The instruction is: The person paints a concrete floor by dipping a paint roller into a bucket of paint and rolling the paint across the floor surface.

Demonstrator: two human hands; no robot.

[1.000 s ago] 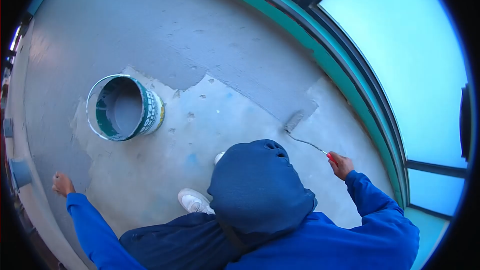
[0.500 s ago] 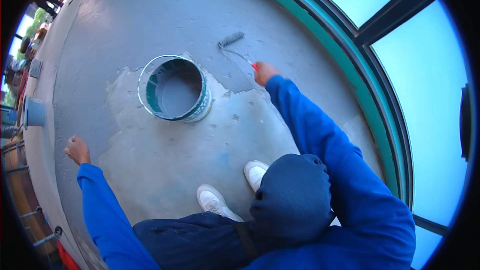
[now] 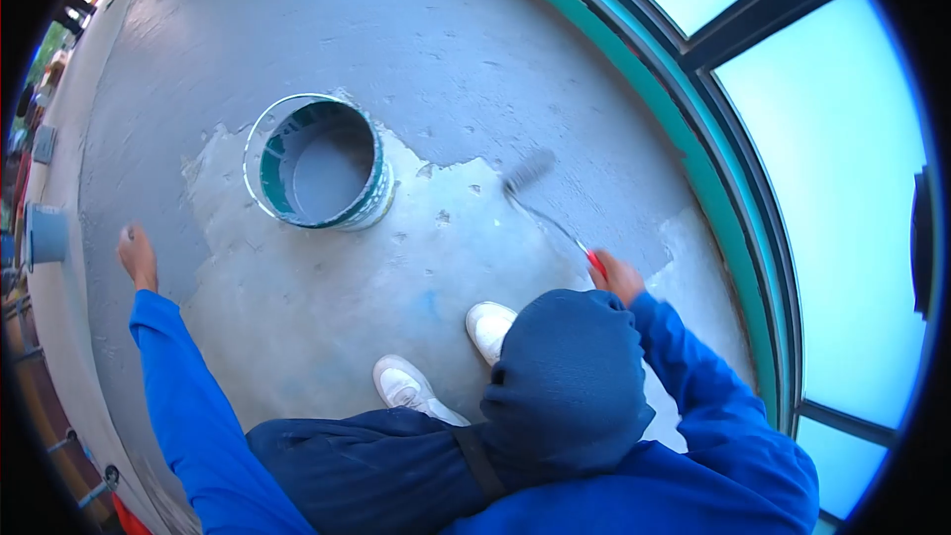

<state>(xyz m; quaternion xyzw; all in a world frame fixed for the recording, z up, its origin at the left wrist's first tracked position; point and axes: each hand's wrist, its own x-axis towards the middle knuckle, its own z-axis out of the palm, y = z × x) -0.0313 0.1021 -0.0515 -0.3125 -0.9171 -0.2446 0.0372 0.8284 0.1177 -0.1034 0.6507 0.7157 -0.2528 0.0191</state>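
My right hand [image 3: 618, 278] is wrapped round the red handle of a paint roller [image 3: 530, 170], whose grey, slightly blurred head is over the grey-coated floor [image 3: 416, 50]. My left hand [image 3: 138, 256] is held out at the left with its fingers curled; whether anything is in it cannot be made out. Between the hands, farther forward, stands a green and white bucket [image 3: 374, 200] with grey paint inside and its wire handle leaning to the left. Paler floor [image 3: 297, 307] shows between the bucket and my white shoes.
A framed window wall [image 3: 812, 188] with a green base strip [image 3: 684, 149] curves along the right. A blue-grey bucket [image 3: 48, 235] stands at the left edge. Far up on the left, a person's dark legs [image 3: 74, 15] are partly visible.
Since half a second ago, my right hand has drawn the roller back towards my body and to the right. The camera view has shifted slightly.
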